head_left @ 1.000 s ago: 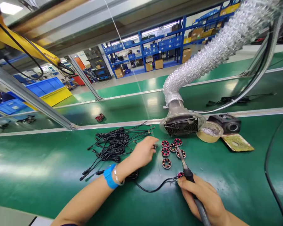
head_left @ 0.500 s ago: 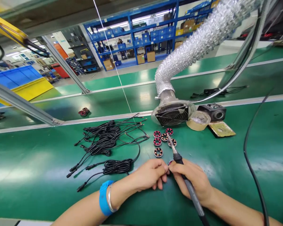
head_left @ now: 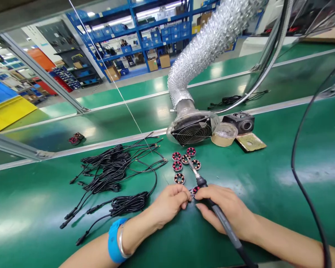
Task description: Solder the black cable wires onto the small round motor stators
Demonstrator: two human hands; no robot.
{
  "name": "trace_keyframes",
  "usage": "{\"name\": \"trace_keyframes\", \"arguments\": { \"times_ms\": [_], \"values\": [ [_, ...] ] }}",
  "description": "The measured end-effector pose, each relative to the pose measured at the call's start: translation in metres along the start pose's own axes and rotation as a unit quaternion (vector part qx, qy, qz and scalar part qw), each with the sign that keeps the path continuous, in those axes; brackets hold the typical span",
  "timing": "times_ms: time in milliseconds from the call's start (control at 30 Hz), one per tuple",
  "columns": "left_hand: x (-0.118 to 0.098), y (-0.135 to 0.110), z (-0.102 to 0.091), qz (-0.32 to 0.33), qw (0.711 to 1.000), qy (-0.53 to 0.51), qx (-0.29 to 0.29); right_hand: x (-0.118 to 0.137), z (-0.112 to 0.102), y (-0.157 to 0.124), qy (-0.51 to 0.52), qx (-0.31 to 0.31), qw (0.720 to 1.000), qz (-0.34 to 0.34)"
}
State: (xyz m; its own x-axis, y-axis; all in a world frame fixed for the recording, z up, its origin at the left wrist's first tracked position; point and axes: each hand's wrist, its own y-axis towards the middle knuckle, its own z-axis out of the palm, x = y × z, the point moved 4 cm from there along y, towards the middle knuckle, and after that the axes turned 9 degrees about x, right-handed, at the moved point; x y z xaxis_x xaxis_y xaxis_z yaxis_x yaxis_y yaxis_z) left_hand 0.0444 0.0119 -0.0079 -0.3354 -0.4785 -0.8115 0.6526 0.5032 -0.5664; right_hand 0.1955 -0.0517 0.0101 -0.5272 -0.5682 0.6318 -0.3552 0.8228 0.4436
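Note:
My right hand (head_left: pixel 226 208) is closed round a soldering iron (head_left: pixel 222 219), whose metal tip points up and left over the round copper-wound coil rings. Beneath its fingers a coil ring with red windings (head_left: pixel 195 191) lies on the bench, partly hidden. My left hand (head_left: pixel 170 204) pinches a thin dark wire end (head_left: pixel 191 192) at the left edge of that ring. Several more coil rings (head_left: pixel 179 178), some red and some copper-coloured, lie just beyond the hands. Left of them is a pile of bundled black cables (head_left: pixel 111 167), with one bundle (head_left: pixel 128 205) close to my left wrist.
A fume extractor hood (head_left: pixel 194 130) hangs from a silver duct (head_left: pixel 201 59) behind the rings. A tape roll (head_left: pixel 225 134), a dark holder (head_left: pixel 240 123) and a sponge tray (head_left: pixel 251 142) stand to its right. A black cord (head_left: pixel 298 178) hangs down on the right.
The view has shifted, so the bench things appear further left. My hands have parted slightly, and more of the ring under my right fingers shows, with the wire end beside it.

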Motion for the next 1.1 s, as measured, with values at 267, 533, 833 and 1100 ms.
{"name": "trace_keyframes", "arguments": {
  "times_ms": [267, 533, 833, 1100],
  "values": [
    [0.005, 0.005, -0.004, 0.015, 1.000, 0.007, -0.009, -0.011, 0.008, -0.001, 0.002, -0.054, 0.997, 0.051],
    [0.011, 0.005, -0.003, 0.029, 0.999, 0.026, -0.008, -0.007, 0.005, -0.007, -0.008, -0.066, 0.997, 0.039],
    [0.007, 0.000, 0.001, 0.047, 0.996, 0.080, -0.004, -0.001, 0.005, 0.000, -0.032, -0.062, 0.997, -0.010],
    [0.004, -0.001, 0.001, 0.019, 0.997, 0.079, 0.016, 0.000, 0.002, 0.000, -0.027, -0.065, 0.997, -0.004]
  ]
}}
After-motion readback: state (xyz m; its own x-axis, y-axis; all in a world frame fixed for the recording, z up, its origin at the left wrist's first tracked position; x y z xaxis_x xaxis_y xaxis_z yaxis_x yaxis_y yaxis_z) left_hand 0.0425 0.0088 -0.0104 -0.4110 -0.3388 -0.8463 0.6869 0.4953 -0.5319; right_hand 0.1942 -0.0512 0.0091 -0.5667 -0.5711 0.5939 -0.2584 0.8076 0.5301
